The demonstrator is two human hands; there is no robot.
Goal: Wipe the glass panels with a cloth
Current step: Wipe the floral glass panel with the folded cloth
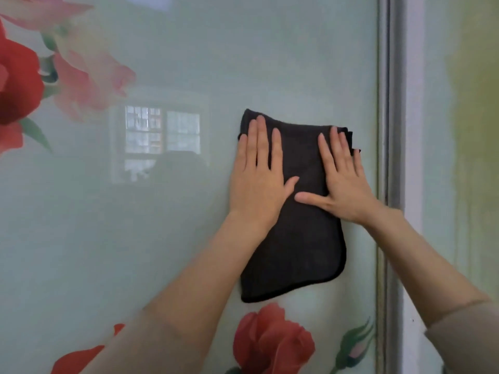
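Observation:
A folded black cloth (299, 238) lies flat against a pale green glass panel (189, 63) printed with red and pink flowers. My left hand (258, 174) presses on the cloth's upper left part with straight fingers pointing up. My right hand (343, 182) presses on its upper right part, fingers straight and spread, thumb pointing left towards the left thumb. The lower half of the cloth hangs free below both hands.
A grey metal frame (388, 130) runs vertically just right of the cloth, with a pale wall (464, 103) beyond it. The glass reflects a bright window (162, 141). A printed red rose (270, 341) sits below the cloth.

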